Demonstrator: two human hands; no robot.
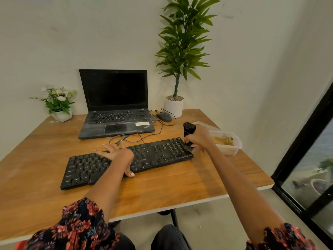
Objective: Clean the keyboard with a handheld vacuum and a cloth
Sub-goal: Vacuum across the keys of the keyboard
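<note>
Black and dusty, the keyboard lies on the wooden surface. The right hand has its grip clamped round the vacuum at the keyboard's right end; the left hand presses flat on the keys. Vacuuming looks barely begun; the cloth sits unused in its tub.

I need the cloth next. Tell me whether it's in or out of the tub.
In. The cloth lies bunched inside the clear tub at the table's right edge, untouched.
</note>
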